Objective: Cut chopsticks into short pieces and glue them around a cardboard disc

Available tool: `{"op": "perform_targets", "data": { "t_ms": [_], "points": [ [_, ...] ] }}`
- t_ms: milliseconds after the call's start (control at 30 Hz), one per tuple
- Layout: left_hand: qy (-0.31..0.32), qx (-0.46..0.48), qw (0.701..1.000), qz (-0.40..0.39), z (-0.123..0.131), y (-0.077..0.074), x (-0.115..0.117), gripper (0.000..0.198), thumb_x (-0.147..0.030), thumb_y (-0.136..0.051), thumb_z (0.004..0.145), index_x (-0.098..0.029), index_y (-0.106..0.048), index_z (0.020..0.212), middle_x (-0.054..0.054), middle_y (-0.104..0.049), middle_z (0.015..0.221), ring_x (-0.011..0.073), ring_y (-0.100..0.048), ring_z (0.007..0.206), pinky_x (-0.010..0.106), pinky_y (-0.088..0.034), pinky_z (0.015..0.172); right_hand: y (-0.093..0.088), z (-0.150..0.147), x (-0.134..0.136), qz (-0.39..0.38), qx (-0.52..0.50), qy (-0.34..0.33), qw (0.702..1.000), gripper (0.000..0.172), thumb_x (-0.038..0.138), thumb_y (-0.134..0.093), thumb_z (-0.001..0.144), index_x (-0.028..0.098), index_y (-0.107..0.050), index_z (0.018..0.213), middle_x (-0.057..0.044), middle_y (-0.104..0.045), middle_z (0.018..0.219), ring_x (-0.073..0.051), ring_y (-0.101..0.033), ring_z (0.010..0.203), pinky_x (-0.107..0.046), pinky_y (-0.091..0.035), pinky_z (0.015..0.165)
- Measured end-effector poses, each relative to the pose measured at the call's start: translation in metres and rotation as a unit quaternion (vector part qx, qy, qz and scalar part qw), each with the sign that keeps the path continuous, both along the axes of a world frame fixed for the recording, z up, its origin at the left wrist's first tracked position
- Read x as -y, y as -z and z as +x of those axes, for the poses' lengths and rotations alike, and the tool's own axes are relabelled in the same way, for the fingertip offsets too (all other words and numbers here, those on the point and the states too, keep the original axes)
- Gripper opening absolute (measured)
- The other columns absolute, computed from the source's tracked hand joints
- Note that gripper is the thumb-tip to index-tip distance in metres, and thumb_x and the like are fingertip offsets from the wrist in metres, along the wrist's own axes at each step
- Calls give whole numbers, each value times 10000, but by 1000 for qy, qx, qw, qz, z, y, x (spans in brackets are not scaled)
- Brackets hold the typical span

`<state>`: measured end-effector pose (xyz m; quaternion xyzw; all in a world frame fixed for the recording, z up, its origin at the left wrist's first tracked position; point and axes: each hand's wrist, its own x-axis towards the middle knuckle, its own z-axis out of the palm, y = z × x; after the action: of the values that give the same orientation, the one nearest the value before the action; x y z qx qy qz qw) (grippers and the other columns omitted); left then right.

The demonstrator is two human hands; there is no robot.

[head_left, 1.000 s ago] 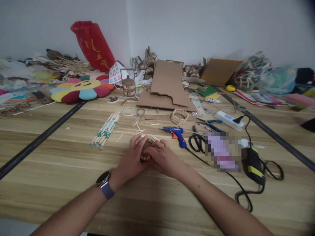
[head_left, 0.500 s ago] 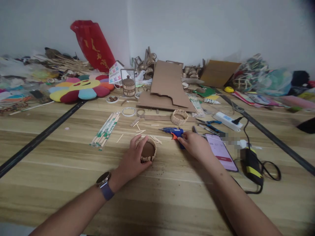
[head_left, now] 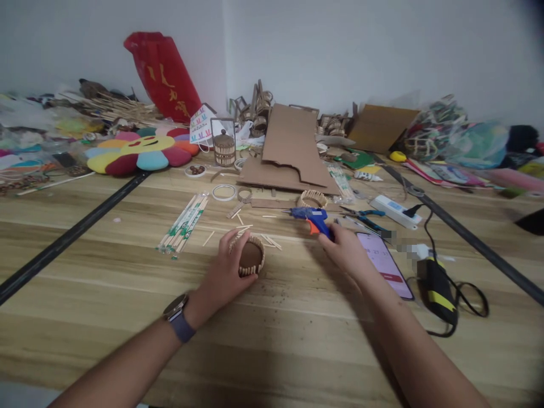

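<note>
Little stick-walled tub [head_left: 252,255] was kinda cupped by the left hand [head_left: 224,269], blue glue gun [head_left: 311,214] was gripped by the right hand [head_left: 346,252], left of a phone [head_left: 382,256].

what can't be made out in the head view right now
Head view:
Stick-walled dish, left side: hidden by the left hand.
Glue gun, grip end: covered by the right hand.
Stick ring, near base: behind the glue gun.
Dark object: cut off by the right edge.

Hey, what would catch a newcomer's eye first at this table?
Probably the red bag at the back left, then the colourful flower cushion lying in front of it. Nearer, the right hand grips a blue glue gun, and the left hand holds a round stick-walled basket.
</note>
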<state>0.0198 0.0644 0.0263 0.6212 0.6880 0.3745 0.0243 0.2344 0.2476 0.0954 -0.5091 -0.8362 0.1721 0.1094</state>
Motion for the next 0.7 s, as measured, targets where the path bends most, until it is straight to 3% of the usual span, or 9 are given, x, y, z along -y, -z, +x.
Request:
{"op": "perform_targets", "data": {
  "t_ms": [67, 167, 267, 367, 500, 600, 700],
  "points": [
    [-9, -2, 1000, 2, -1, 0, 0, 976, -148, -791, 698, -290, -246, 1495, 162, -307, 1478, 364, -343, 1410, 601, -323, 1163, 0, 3, 3, -75, -140, -23, 987, 206, 338, -527, 841, 179, -627, 927, -61, -697, 815, -203, -626, 738, -290, -452, 664],
    [-17, -5, 1000, 0, -1, 1, 0, 970, -164, -790, 712, -307, -235, 1495, 155, -298, 1479, 365, -341, 1410, 608, -324, 1159, -1, 7, 13, -239, -323, -78, 912, 277, 408, -683, 740, 197, -602, 901, -10, -650, 769, -169, -597, 701, -284, -473, 674],
    [-33, -11, 999, 2, -1, 1, 0, 965, -158, -792, 714, -304, -237, 1490, 154, -299, 1467, 364, -346, 1402, 607, -326, 1156, 0, 8, 25, -380, -372, -98, 841, 391, 406, -815, 611, 187, -623, 873, 13, -616, 729, -139, -568, 649, -261, -454, 624],
    [-48, -14, 999, 1, -2, 0, 0, 965, -148, -792, 713, -299, -235, 1487, 152, -303, 1453, 361, -354, 1389, 603, -340, 1149, 7, 7, 32, -467, -371, -72, 800, 390, 405, -855, 545, 179, -623, 764, 16, -601, 656, -119, -532, 578, -244, -415, 551],
    [-58, -11, 998, 3, -3, -1, 0, 977, -161, -786, 722, -317, -216, 1499, 142, -288, 1451, 370, -340, 1388, 613, -365, 1130, 16, 2, 40, -463, -358, -89, 806, 276, 360, -820, 597, 165, -645, 680, 20, -579, 603, -87, -451, 496, -227, -341, 474],
    [-62, -12, 998, 7, -4, 0, 0, 978, -173, -787, 722, -321, -219, 1504, 140, -295, 1446, 369, -338, 1387, 607, -368, 1130, 20, -1, 45, -390, -328, -128, 851, 243, 379, -765, 680, 158, -710, 765, -10, -657, 677, -115, -519, 543, -255, -431, 531],
    [-67, -13, 998, 4, -4, 0, 0, 963, -183, -786, 725, -309, -232, 1503, 144, -306, 1445, 363, -354, 1378, 600, -376, 1124, 26, 0, 48, -291, -268, -180, 901, 280, 421, -716, 753, 198, -749, 918, -45, -759, 898, -201, -658, 775, -349, -543, 739]
  ]
}}
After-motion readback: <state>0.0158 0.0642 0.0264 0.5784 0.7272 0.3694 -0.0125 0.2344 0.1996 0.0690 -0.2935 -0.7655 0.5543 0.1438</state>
